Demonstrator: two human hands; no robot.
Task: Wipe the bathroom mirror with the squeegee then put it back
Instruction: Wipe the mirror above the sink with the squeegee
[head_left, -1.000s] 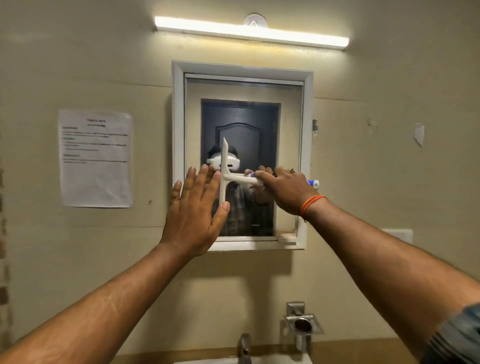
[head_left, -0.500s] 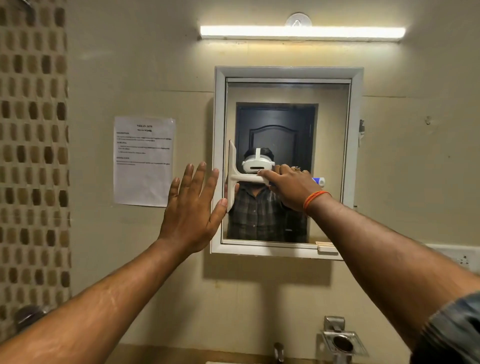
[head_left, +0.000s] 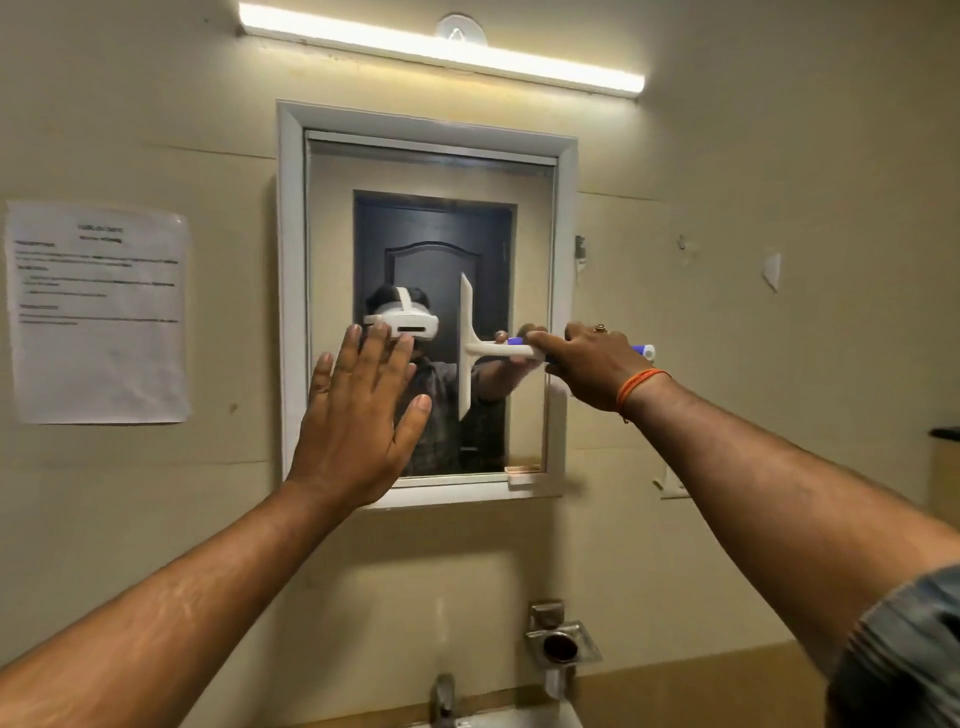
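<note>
Right hand (head_left: 592, 364) closed around squeegee (head_left: 483, 351) handle; blade upright, right of centre on mirror (head_left: 332, 218). Left hand (head_left: 358, 415) open, flat, holding nothing. Keep blade flush against glass, pressure even, strokes overlapping, stopping short of frame.

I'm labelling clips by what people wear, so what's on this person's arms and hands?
Both forearms are bare. The right hand has a ring on one finger and an orange thread band round the wrist. A blue-grey sleeve shows at the right upper arm. The left hand wears nothing visible.
</note>
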